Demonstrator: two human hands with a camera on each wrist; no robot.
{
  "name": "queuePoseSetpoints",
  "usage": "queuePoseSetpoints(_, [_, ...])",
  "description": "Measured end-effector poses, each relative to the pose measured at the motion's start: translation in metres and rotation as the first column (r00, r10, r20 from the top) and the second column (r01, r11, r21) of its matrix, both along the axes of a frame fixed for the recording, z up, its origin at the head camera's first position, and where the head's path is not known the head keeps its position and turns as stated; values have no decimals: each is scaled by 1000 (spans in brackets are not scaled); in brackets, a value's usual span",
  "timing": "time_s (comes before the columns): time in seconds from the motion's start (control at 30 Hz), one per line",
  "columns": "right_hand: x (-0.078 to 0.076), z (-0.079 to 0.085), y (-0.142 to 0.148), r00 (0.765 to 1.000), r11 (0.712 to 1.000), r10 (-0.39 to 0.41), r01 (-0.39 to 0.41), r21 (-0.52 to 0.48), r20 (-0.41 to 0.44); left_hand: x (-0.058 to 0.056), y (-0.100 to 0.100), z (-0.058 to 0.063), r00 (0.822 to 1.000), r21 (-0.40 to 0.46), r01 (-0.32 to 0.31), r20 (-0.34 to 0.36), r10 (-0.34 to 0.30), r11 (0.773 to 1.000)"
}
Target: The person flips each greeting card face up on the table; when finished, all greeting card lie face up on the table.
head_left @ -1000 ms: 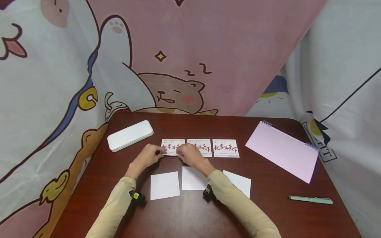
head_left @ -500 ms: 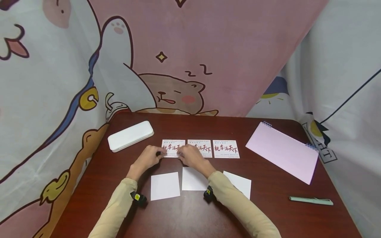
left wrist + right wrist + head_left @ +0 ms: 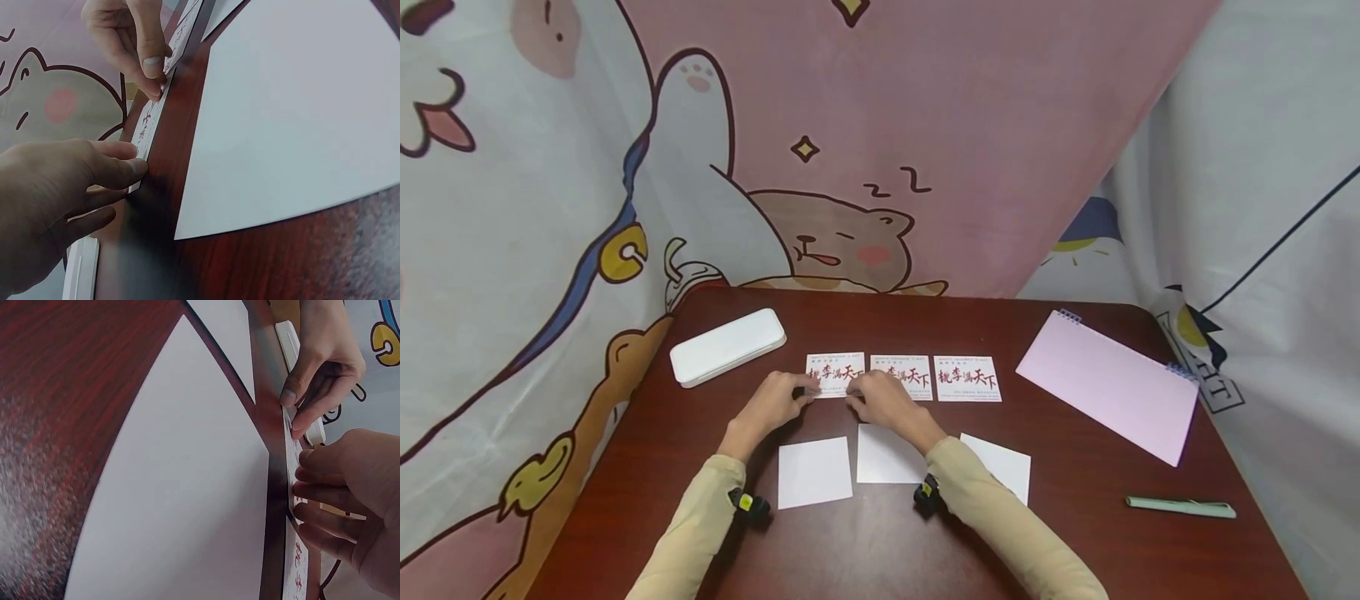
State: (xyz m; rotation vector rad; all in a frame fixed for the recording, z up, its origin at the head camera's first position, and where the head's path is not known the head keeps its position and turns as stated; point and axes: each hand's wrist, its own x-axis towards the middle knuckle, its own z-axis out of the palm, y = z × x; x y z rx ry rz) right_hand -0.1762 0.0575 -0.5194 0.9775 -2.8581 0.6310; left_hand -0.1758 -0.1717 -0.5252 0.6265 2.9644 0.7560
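Observation:
Three white square cards with red lettering lie in a row across the dark red table. My left hand (image 3: 772, 404) pinches the left edge of the leftmost printed card (image 3: 835, 367) between thumb and forefinger. At that card's right edge, my right hand (image 3: 886, 400) holds it with thumb and fingertips. The right hand partly covers the middle printed card (image 3: 912, 377). To its right lies the third printed card (image 3: 967, 379), untouched. In the left wrist view, both hands (image 3: 69, 187) meet the same narrow-looking card (image 3: 147, 128), which lies flat or nearly so.
Closer to the person lie three blank white cards: left (image 3: 815, 473), middle (image 3: 886, 454) and right (image 3: 1003, 467). The right forearm passes over two of them. A white case (image 3: 727, 347) sits back left. At right are a pink spiral notebook (image 3: 1108, 387) and a light green pen (image 3: 1180, 507).
The front edge of the leftmost printed card, slightly raised a second ago, now lies flatter. Both hands stay nearly in place at its sides; the head view has tilted slightly.

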Motion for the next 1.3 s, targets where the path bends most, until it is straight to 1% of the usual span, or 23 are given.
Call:
queuePoseSetpoints(0.1, [1, -1, 0, 1000, 1000, 1, -1, 0, -1, 0, -1, -1, 1000, -2, -6, 11, 6, 1000])
queuePoseSetpoints(0.2, [1, -2, -1, 1000, 1000, 4, -4, -8, 7, -1, -1, -1, 1000, 5, -5, 6, 5, 1000])
queuePoseSetpoints(0.3, [2, -3, -1, 1000, 1000, 14, -14, -26, 7, -1, -2, -3, 1000, 12, 2, -16, -2, 1000])
queuePoseSetpoints(0.43, [2, -3, 1, 1000, 999, 9, -10, -36, -5, -2, -1, -3, 998, 34, 28, -60, -26, 999])
queuePoseSetpoints(0.53, [3, -3, 2, 1000, 999, -6, 6, -36, 15, 0, -3, -3, 995, 69, 43, -88, -36, 997])
queuePoseSetpoints(0.6, [5, -2, 1, 999, 999, -14, 15, -33, 34, 5, -5, -3, 995, 83, 39, -92, -31, 996])
queuePoseSetpoints(0.7, [10, 0, -1, 999, 999, -16, 18, -39, 48, 15, -9, -1, 998, 84, 21, -65, -15, 996])
queuePoseSetpoints(0.83, [18, 6, -1, 997, 999, 6, -2, -53, 72, 32, -12, 5, 1000, 80, 0, 17, -1, 997])
queuePoseSetpoints(0.9, [24, 8, -1, 996, 998, 28, -23, -59, 89, 41, -15, 7, 999, 85, 8, 48, -12, 996])
queuePoseSetpoints(1.03, [37, 12, -3, 990, 997, 77, -75, -23, 119, 61, -20, 10, 994, 90, 32, 103, -41, 995])
queuePoseSetpoints(1.13, [50, 15, -6, 982, 993, 110, -117, 33, 151, 77, -24, 12, 985, 82, 30, 164, -43, 996])
queuePoseSetpoints(1.23, [63, 19, -11, 974, 981, 145, -165, 104, 172, 90, -23, 15, 970, 51, -3, 243, -9, 999])
queuePoseSetpoints(1.3, [70, 20, -15, 972, 970, 158, -186, 157, 173, 97, -21, 17, 960, 15, -26, 279, 20, 1000])
